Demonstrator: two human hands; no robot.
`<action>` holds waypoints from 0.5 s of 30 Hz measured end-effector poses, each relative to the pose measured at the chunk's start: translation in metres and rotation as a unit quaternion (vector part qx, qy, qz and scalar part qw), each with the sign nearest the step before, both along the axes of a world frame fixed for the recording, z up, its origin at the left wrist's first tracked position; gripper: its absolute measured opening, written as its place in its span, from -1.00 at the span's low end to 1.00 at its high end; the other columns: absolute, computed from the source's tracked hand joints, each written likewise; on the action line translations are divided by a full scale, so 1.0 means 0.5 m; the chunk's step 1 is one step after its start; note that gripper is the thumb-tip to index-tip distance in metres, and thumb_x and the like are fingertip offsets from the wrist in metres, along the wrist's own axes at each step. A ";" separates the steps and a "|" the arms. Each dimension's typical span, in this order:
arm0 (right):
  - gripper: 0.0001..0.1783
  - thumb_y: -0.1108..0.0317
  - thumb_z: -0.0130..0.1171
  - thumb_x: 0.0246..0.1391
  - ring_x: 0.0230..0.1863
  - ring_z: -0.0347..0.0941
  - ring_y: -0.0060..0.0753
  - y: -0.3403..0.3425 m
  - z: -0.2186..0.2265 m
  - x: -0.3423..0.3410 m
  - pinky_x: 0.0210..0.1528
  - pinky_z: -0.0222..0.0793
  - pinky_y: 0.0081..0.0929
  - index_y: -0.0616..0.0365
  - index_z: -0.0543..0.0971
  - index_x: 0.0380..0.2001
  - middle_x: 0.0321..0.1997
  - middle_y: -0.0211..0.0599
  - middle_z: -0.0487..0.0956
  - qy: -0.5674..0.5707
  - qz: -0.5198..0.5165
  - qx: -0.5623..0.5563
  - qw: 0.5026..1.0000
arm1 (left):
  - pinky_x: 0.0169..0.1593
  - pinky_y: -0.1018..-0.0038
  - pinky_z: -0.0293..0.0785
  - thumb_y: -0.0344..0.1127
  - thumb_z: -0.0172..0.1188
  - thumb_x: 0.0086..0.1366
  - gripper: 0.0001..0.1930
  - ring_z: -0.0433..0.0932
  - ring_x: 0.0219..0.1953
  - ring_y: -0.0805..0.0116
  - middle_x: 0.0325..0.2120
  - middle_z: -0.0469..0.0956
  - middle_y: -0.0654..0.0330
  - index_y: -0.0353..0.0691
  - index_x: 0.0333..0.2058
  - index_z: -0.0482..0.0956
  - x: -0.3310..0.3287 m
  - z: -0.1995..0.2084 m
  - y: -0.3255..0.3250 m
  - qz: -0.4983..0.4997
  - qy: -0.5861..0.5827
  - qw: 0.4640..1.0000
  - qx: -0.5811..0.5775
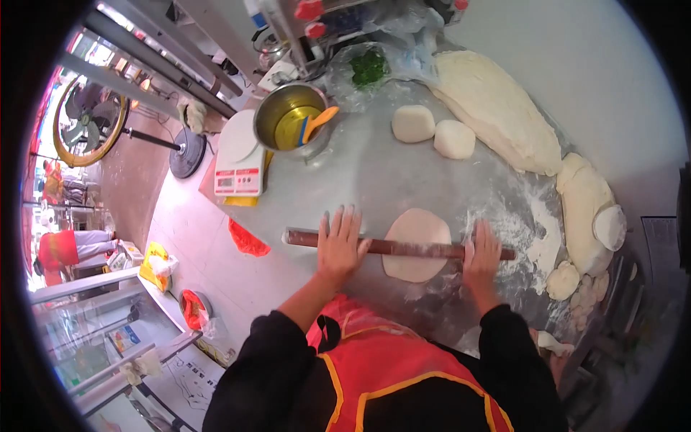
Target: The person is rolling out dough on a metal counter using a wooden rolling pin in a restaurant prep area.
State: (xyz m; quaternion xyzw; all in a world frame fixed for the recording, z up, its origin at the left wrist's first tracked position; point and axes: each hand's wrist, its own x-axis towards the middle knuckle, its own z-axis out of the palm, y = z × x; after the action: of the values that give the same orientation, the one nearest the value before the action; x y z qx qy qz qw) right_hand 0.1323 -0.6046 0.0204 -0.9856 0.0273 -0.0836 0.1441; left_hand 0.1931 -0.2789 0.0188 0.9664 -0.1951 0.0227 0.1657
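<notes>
A dark wooden rolling pin (450, 250) lies across a flat round piece of dough (417, 222) on the metal worktop (309, 209). The dough shows on both sides of the pin. My left hand (340, 246) rests on the pin left of the dough, fingers stretched out past it. On the pin's right part lies my right hand (482, 253), its palm down and fingers extended forward. Neither hand wraps round the pin. Two thick dough pieces (413, 124) sit farther back, near a long dough mass (497, 104).
A metal pot (266, 108) of yellow liquid holds an orange-handled brush (320, 122). Beside it stands a white scale (241, 162). Chopped greens (368, 66) lie in plastic at the back. Another dough mass (581, 205) and loose flour (543, 237) are on the right. Another person's hand (556, 353) shows lower right.
</notes>
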 end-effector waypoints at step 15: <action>-0.32 0.24 0.06 0.09 0.38 0.05 0.01 -0.010 0.009 -0.119 0.37 -0.18 0.09 0.26 0.20 0.26 0.33 0.04 0.20 0.036 0.060 0.004 0.998 | 0.33 0.00 -0.11 -0.03 0.06 0.22 -0.31 0.11 0.32 0.02 0.24 0.21 -0.03 -0.27 0.25 0.18 -0.111 0.010 0.026 -0.018 0.014 0.999 -0.038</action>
State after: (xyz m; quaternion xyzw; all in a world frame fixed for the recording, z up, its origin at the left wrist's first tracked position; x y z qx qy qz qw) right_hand 0.0730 -0.6095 0.0250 -0.9873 -0.0265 -0.0395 0.1517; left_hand 0.1377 -0.2660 0.0238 0.9560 -0.2087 0.0135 0.2056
